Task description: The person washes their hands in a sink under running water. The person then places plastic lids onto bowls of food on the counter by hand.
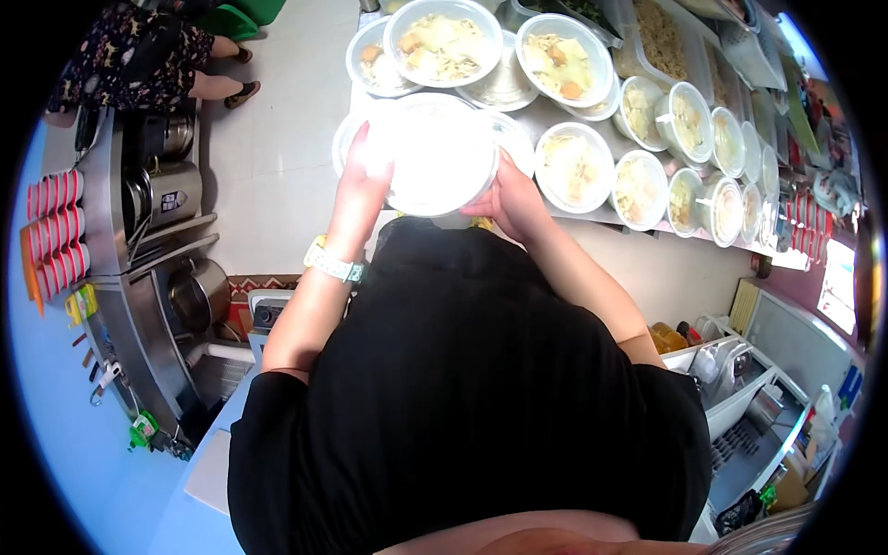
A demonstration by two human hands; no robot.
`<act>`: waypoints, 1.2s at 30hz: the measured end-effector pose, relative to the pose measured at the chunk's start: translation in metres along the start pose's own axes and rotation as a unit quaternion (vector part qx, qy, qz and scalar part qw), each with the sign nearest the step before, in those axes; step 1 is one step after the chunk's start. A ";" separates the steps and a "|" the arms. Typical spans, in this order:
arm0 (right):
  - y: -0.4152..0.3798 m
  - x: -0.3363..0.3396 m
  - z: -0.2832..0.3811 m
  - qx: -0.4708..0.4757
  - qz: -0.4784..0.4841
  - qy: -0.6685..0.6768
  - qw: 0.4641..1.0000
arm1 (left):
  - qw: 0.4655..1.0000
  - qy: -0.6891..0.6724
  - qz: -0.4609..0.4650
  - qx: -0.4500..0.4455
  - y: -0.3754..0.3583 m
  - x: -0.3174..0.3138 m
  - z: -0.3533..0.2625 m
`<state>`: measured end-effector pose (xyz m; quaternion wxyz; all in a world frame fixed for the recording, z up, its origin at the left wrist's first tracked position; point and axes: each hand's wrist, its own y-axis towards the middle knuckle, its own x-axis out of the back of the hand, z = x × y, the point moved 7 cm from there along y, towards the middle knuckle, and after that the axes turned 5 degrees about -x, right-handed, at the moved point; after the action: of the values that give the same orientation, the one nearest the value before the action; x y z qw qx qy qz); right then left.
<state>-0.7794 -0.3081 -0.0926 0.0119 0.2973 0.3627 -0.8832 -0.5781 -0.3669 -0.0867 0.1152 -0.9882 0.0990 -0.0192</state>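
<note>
A round plastic bowl, washed out white by glare, is held low in front of my body at the table's near edge. What is inside it cannot be made out. My left hand grips its left side, a pale watch on the wrist. On the opposite side, my right hand has its fingers curled round the rim. Just beyond are clear bowls with noodles and chunks of food, one bowl stacked over others and another bowl to its right.
Several filled bowls stand in rows along the table to the right. Behind them is a tub of brown food. At far left a person in a patterned garment stands near steel pots. An open drawer unit is at lower right.
</note>
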 end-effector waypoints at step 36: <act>0.023 0.020 0.011 0.110 -0.177 -0.141 0.968 | 0.986 -0.121 0.041 0.111 0.034 0.031 0.033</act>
<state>-0.7960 -0.3281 -0.1121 -0.1267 0.1005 0.3050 -0.9385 -0.5524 -0.3976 -0.1262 0.2357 -0.9595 0.1219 0.0940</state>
